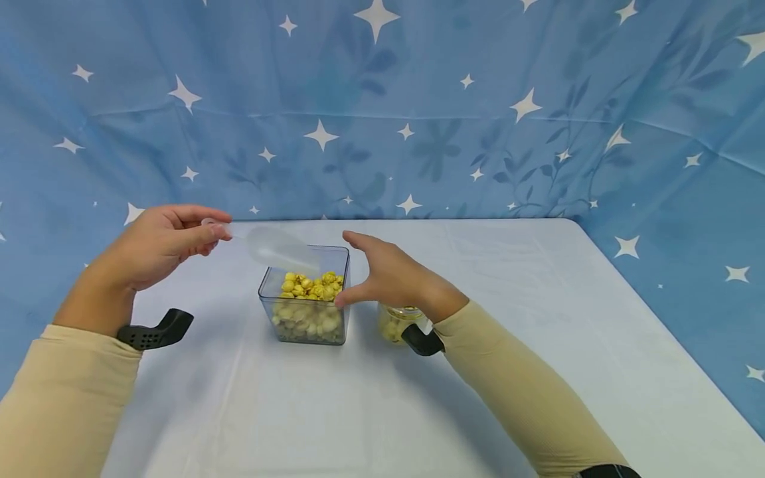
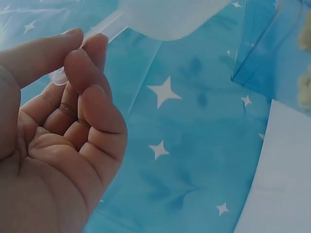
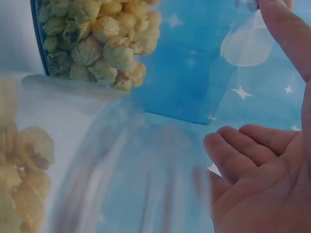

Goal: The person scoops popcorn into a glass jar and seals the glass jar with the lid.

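My left hand (image 1: 173, 242) pinches the handle of a translucent white scoop (image 1: 277, 249) between thumb and fingers. The scoop's bowl hangs over the back left of a clear square container (image 1: 307, 300), and no popcorn shows in it. Yellow popcorn (image 1: 311, 287) partly fills that container. My right hand (image 1: 394, 272) stands at the container's right side, thumb and fingers spread; whether the thumb touches the rim I cannot tell. Beneath the right wrist is a clear jar (image 1: 391, 326) with popcorn inside, partly hidden by the hand and seen close up in the right wrist view.
A white cloth covers the table (image 1: 526, 318). Behind it hangs a blue curtain (image 1: 358, 172) with white stars. Black wrist mounts (image 1: 157, 330) sit on both forearms, over beige sleeves (image 1: 514, 385).
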`<state>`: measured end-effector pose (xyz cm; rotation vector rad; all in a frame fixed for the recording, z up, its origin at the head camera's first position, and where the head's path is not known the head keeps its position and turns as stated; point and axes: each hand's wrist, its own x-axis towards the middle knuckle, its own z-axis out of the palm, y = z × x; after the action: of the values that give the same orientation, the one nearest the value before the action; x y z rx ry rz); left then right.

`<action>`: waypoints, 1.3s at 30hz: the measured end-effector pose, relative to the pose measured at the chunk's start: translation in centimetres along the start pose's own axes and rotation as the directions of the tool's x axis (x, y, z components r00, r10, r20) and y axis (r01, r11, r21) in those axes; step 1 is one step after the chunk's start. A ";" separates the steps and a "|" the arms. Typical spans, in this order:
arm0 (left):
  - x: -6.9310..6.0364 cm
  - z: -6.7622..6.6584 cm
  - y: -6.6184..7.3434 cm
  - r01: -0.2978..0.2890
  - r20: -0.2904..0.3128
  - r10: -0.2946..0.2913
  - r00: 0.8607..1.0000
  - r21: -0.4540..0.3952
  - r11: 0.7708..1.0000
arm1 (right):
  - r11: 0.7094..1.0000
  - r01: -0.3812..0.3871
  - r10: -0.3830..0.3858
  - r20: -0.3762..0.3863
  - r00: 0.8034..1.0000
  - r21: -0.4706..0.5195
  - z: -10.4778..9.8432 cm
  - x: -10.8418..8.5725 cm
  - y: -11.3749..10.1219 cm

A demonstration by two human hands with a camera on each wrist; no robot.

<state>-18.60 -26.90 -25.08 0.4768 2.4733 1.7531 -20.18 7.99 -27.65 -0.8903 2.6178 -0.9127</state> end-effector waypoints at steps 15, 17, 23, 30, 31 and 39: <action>1.6 1.1 2.5 0.166 -0.022 -0.174 0.984 0.442 0.881 | 1.000 -0.019 0.021 0.082 0.996 -0.019 -0.3 0.8 0.2; 1.9 1.5 3.1 0.165 -0.019 -0.177 0.984 0.472 0.866 | 0.999 -0.024 0.026 0.084 0.996 -0.023 -0.3 0.8 0.2; 2.6 2.9 4.6 0.118 0.025 -0.163 0.986 0.585 0.803 | 1.000 -0.021 0.023 0.086 0.996 -0.024 -0.3 0.8 0.1; 3.6 5.2 5.1 0.042 0.124 -0.164 0.979 0.660 0.750 | 1.000 -0.026 0.026 0.082 0.996 -0.005 -0.1 0.9 0.1; 3.8 5.6 4.9 0.031 0.135 -0.161 0.978 0.667 0.745 | 1.000 -0.029 0.029 0.080 0.996 -0.003 -0.1 0.9 0.1; 4.2 7.0 1.8 0.082 0.161 -0.228 0.960 0.618 0.782 | 0.998 -0.047 0.045 0.075 0.996 0.030 0.1 1.0 0.1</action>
<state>-20.56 -18.74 -25.33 0.4540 2.7584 0.7483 -20.96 7.36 -27.79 -0.8361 2.5430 -0.8905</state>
